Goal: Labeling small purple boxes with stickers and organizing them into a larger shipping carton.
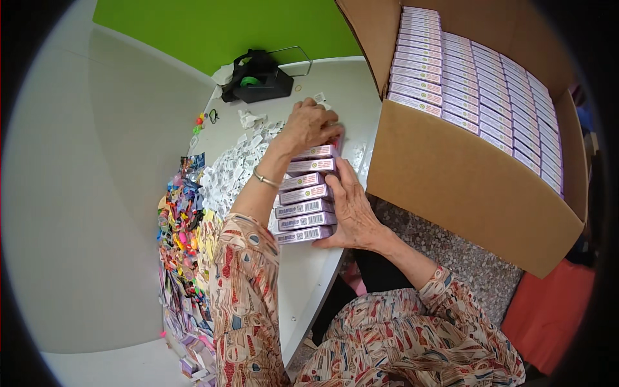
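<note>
A row of small purple-and-white boxes (305, 194) lies on the table in front of me, with printed narrow sides facing up. My left hand (311, 126) reaches over the row's far end, its fingers curled down around the last box; a pinkish-red edge shows under the fingertips, and the rest is hidden. Along the right side of the row lies my right hand (356, 209). Its thumb presses at the nearest box, while the fingers bear on the box ends farther up, holding several together.
At right stands a big open carton (471, 187) packed with stacked rows of similar boxes (461, 84). Left of the row are heaped white paper slips (235, 164) and a pile of colourful small items (184, 226). A black tape dispenser (264, 87) sits at the back by a green panel (225, 26).
</note>
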`<state>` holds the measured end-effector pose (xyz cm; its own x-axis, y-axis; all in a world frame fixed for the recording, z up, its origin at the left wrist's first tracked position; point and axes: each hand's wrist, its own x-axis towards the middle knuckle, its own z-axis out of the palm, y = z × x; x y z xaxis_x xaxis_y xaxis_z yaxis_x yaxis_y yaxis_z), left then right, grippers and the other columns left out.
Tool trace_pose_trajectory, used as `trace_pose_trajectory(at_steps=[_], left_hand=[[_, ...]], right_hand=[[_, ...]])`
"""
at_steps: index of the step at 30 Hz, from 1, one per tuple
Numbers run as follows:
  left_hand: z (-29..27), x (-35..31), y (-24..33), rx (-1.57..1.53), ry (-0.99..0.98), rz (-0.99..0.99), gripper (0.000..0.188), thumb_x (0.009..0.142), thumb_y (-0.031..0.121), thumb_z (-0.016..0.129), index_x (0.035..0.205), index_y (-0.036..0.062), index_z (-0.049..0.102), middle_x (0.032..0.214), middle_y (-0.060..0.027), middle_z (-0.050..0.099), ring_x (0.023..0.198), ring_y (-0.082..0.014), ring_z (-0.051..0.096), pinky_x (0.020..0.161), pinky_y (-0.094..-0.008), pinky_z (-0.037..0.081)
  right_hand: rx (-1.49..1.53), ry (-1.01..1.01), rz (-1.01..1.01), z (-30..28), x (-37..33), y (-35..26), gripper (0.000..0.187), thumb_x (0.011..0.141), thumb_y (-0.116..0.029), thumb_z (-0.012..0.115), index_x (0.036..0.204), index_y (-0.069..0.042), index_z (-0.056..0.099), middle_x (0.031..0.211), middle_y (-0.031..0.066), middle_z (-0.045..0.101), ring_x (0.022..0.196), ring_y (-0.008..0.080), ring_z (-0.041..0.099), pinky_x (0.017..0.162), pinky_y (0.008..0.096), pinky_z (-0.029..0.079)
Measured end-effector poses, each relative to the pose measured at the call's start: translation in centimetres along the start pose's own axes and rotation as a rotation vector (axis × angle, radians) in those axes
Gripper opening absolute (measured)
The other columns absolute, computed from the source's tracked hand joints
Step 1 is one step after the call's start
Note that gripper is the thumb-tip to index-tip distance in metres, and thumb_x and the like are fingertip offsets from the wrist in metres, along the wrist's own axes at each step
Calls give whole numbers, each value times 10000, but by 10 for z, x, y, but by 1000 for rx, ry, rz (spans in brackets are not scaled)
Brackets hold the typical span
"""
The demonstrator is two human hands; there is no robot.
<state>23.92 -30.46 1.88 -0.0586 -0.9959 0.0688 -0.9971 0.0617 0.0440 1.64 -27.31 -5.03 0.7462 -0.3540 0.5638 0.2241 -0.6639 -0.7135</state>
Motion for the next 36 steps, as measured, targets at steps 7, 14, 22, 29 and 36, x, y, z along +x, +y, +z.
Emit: trace_pose_trajectory(at_steps=[7, 14, 22, 29, 36], left_hand=[[-24, -54, -3, -572, -87, -455, 303, 845, 232, 686, 1079, 55, 612, 1013, -126, 669, 888, -226, 626, 791, -342, 491], [-34, -83, 13, -597, -18, -417, 378, 914, 259, 623, 1175, -11, 591, 1000, -133, 675, 893, -191, 622, 800, -300, 494], [-34, -107, 28, -646, 294, -485, 381, 961, 295, 473, 1139, -14, 605, 1070, -222, 649, 979, -325, 627, 871, -348, 468], [-6, -153, 48, -1093, 712, -734, 693, 1011, 528, 220, 1351, -31, 447, 1353, -185, 506, 1309, -261, 428, 1124, -377, 271], [13, -148, 67, -1391, 898, -776, 921, 925, 698, 123, 1460, -46, 213, 1498, -205, 298, 1397, -301, 276, 1160, -368, 179]], right_hand=[[-71, -59, 17, -4, 0, -3, 1348, 425, -455, 902, 1424, -46, 95, 1481, 303, 80, 1385, 508, 119, 1120, 556, 200], [-57, -81, 13, -6, 2, -3, 1362, 416, -462, 894, 1434, -29, 99, 1477, 307, 100, 1372, 518, 132, 1129, 563, 180], [-93, -173, -4, -10, 5, -7, 1444, 419, -595, 877, 1441, -3, 46, 1478, 329, 77, 1390, 501, 108, 1134, 551, 161], [131, -194, 98, -18, 4, 3, 1491, 491, -713, 788, 1460, 24, -72, 1512, 316, 12, 1428, 447, 37, 1159, 496, 104], [524, 92, 225, -5, 49, 19, 1102, 834, -807, 243, 1476, 46, -31, 1546, 276, 9, 1450, 368, 3, 1170, 426, 28]])
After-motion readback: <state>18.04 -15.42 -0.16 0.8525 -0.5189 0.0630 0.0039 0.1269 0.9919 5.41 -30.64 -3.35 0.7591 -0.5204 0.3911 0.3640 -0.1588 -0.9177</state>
